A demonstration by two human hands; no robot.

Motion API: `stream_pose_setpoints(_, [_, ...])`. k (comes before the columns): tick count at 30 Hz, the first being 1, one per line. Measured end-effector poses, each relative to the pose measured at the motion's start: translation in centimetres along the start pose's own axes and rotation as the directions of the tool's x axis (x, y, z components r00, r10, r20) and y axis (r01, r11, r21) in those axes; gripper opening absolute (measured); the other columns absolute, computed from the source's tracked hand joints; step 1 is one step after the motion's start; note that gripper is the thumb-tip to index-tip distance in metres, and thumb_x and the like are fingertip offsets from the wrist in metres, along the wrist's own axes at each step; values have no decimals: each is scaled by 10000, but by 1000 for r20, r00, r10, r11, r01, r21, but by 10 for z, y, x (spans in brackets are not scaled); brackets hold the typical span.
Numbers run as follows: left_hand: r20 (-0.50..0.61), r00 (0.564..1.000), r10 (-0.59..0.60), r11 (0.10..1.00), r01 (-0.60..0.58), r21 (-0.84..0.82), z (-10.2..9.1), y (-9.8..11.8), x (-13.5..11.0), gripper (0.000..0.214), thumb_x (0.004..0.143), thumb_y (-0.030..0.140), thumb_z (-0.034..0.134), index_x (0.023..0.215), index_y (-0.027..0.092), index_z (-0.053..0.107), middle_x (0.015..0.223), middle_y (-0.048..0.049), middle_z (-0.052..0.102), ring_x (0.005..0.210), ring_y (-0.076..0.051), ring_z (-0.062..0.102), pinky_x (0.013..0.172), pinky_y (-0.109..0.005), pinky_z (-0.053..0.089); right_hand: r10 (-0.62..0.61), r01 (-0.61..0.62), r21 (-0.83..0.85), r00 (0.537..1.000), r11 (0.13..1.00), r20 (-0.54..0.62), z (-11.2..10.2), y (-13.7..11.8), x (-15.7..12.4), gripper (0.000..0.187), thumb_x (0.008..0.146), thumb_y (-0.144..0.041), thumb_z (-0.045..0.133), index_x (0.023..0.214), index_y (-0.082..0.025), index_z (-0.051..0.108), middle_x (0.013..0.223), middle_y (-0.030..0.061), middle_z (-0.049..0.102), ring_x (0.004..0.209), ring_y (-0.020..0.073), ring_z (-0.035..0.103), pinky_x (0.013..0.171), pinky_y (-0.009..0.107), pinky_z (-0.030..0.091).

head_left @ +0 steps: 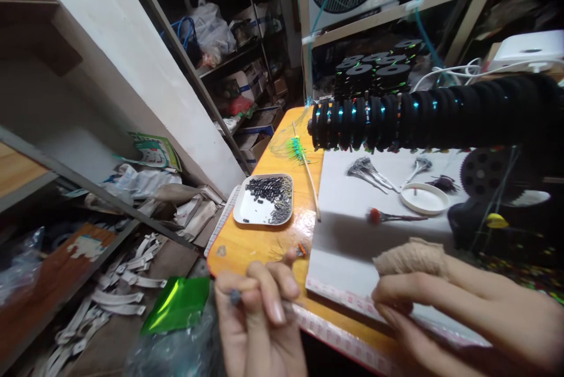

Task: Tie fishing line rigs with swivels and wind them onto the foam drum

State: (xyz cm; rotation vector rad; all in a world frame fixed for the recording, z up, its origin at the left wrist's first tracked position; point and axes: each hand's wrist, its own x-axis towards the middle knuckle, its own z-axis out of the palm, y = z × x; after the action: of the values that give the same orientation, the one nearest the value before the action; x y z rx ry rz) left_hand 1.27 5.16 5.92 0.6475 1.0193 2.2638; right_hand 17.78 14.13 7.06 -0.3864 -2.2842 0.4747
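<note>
My left hand [259,312] is closed in front of the table's near edge, its thumb and fingers pinching a small dark grey piece [235,296]. My right hand [462,300] is over the near edge of a white board [343,265]. Its thumb and fingertips are pressed together, and anything between them is too small or hidden to make out. A tan wrapping [412,256] covers one of its fingers. Beyond my left hand, a small orange-and-dark piece with thin strands [301,249] lies on the wooden table [229,242].
A white tray [247,212] holds many small black and grey pieces. Near it lies a stick [312,186] with green bristles. Grey strand bundles [370,174], a red-tipped tuft [374,216] and a round white lid [425,208] rest on the board. A ringed black cylinder [423,118] juts above.
</note>
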Motion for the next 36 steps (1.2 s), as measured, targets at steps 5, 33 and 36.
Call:
stream_pose_setpoints(5, [247,957,-151,682,-79,727,-16,25,45,101,901,305,660,862,235,598,695,39,572,632,-132,544,640,-243,442,76,-82,93,995,992,60,-8,-3,6,146,845,-111,600,887,-244,556,776,8,626,622,132,600,536,212,493])
stream_pose_setpoints(33, [375,927,-8,641,-283,714,9,-15,-9,94,876,214,640,853,230,730,1090,-60,688,510,-72,517,494,-218,440,220,-207,238,975,949,-29,-10,-1,12,96,899,-180,646,881,-251,707,707,-34,622,617,73,595,544,160,465])
stream_pose_setpoints(36, [449,888,100,540,-427,725,9,-17,-13,147,837,133,628,889,239,715,1161,-66,713,413,-43,393,422,-228,370,227,-222,241,974,945,7,-8,0,8,81,886,-169,648,872,-241,683,732,-23,606,633,87,586,559,190,461])
